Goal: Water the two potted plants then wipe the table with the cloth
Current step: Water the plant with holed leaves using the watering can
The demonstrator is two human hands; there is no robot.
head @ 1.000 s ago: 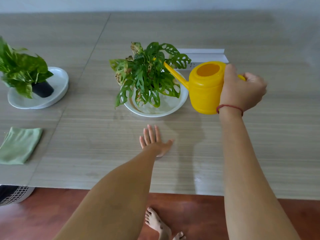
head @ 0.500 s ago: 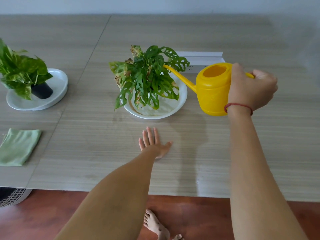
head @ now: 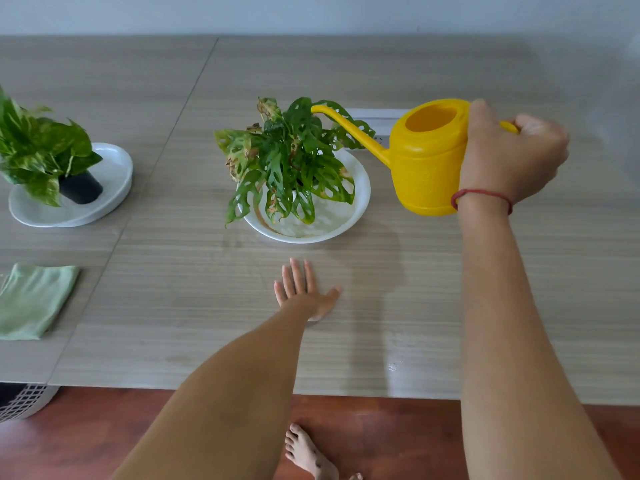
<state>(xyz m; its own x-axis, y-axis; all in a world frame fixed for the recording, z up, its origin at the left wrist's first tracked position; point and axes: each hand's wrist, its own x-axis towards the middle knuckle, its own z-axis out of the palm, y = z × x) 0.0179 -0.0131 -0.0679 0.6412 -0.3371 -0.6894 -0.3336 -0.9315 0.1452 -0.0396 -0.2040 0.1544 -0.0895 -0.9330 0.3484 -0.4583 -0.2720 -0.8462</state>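
My right hand (head: pixel 509 157) grips the handle of a yellow watering can (head: pixel 426 157), held above the table to the right of the middle plant. Its long spout reaches up and left over the leaves. The middle plant (head: pixel 291 161), with holed green leaves, stands in a white bowl (head: pixel 356 206). A second plant (head: pixel 38 147) in a black pot sits on a white plate (head: pixel 114 168) at the far left. A folded green cloth (head: pixel 33 299) lies at the table's left front. My left hand (head: pixel 304 289) rests flat on the table, fingers spread, in front of the bowl.
A white power strip (head: pixel 377 116) lies behind the middle plant. The wooden table (head: pixel 173 306) has a seam running from back to front on its left side. A white mesh basket (head: pixel 20 400) stands on the floor under the left corner. My bare foot (head: pixel 311 452) shows below the front edge.
My right hand has drawn the watering can to the right and levelled it, so the spout tip now sits higher over the leaves. My left hand stays flat on the table.
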